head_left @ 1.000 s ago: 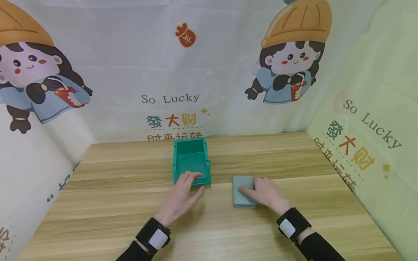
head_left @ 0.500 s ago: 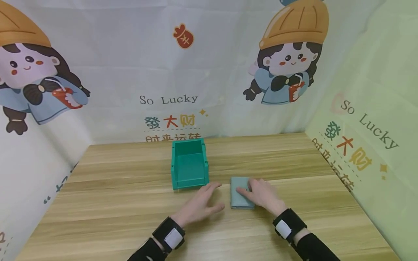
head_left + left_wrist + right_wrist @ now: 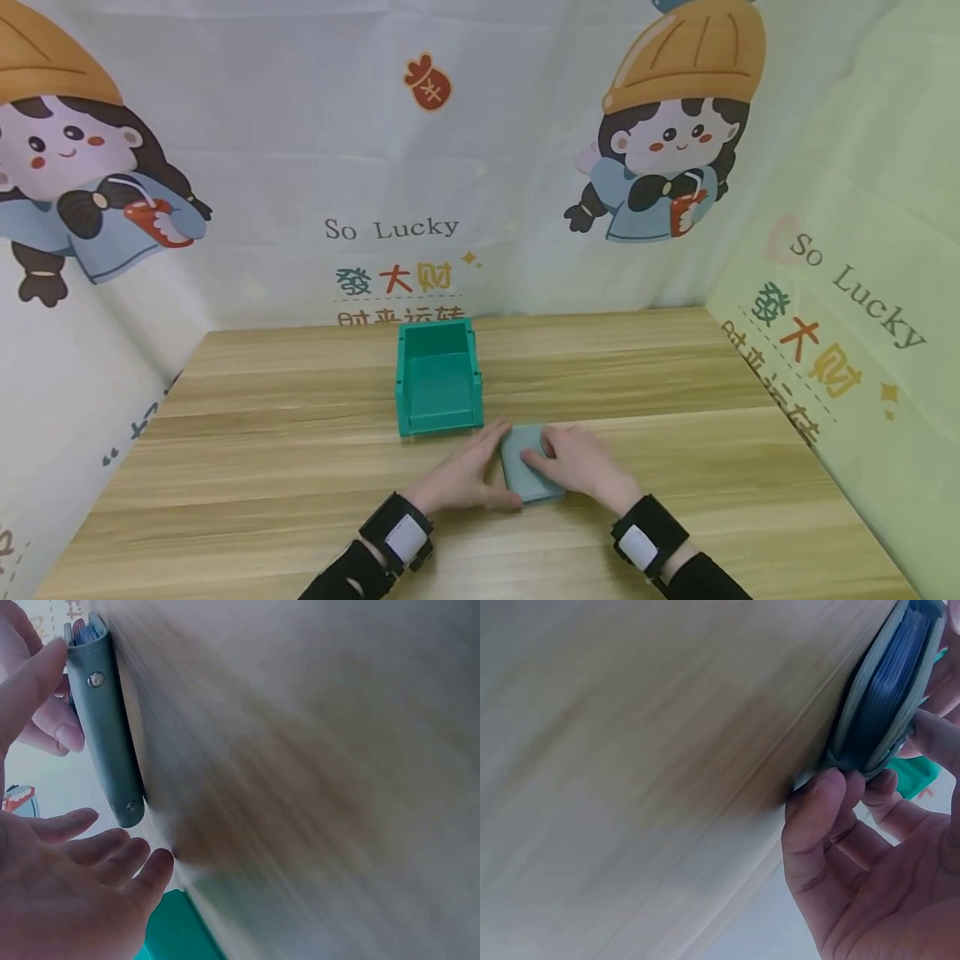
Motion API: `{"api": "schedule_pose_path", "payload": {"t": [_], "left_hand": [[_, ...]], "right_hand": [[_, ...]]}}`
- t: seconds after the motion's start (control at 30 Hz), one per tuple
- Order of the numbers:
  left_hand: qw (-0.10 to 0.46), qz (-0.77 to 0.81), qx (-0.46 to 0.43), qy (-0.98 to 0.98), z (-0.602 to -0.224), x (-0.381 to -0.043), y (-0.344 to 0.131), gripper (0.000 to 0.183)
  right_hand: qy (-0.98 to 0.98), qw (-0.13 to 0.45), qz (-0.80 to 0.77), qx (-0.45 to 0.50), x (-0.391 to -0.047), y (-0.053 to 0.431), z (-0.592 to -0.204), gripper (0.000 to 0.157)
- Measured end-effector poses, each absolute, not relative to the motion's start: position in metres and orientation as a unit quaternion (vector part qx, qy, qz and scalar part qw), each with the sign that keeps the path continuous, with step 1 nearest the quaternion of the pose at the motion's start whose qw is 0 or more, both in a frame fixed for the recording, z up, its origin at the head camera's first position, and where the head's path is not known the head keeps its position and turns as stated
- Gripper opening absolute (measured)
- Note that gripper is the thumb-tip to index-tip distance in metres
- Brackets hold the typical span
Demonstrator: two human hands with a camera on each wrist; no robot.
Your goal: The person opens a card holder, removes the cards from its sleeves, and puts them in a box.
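Observation:
A grey-blue card holder [image 3: 519, 467] lies on the wooden table in front of me, turned slightly askew. Its spine with two metal snaps faces my left hand [image 3: 461, 477], as the left wrist view shows, and its layered inner sleeves [image 3: 891, 686] show in the right wrist view. My right hand [image 3: 592, 471] grips it from the right, thumb on the top cover and fingers curled at its right edge. Spread around the spine side, my left hand has straight fingers near the far left corner and its thumb by the near left corner.
Just beyond my left hand stands a green plastic bin [image 3: 441, 423]. The wooden tabletop [image 3: 247, 467] reaches to printed cloth walls [image 3: 517, 167] at the back and both sides.
My left hand has moved from over the bin's front edge rightward to the card holder's left side. My right hand has shifted the card holder left and towards me, turning it slightly.

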State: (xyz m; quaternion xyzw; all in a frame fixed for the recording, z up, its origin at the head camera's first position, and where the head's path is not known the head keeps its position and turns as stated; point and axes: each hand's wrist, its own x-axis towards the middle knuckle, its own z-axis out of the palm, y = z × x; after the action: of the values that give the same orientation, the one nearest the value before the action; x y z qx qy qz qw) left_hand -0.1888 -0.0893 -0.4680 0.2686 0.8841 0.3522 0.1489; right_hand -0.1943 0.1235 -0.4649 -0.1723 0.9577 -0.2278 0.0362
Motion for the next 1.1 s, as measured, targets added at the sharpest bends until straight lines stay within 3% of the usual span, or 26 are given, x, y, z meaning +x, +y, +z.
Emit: {"api": "schedule_pose_path", "payload": {"t": [0.53, 0.83, 1.1], "left_hand": [[0.212, 0.362, 0.254, 0.871, -0.469, -0.190, -0.099, 0.110], [0.221, 0.375, 0.263, 0.861, -0.466, -0.189, -0.099, 0.108], [0.236, 0.381, 0.251, 0.858, -0.468, -0.192, -0.099, 0.091]], "right_hand": [[0.947, 0.071, -0.249, -0.188, -0.193, 0.110, -0.466, 0.043], [0.951, 0.044, -0.226, -0.208, -0.188, 0.106, -0.465, 0.043], [0.948, 0.036, -0.232, -0.214, -0.188, 0.107, -0.466, 0.046]]}}
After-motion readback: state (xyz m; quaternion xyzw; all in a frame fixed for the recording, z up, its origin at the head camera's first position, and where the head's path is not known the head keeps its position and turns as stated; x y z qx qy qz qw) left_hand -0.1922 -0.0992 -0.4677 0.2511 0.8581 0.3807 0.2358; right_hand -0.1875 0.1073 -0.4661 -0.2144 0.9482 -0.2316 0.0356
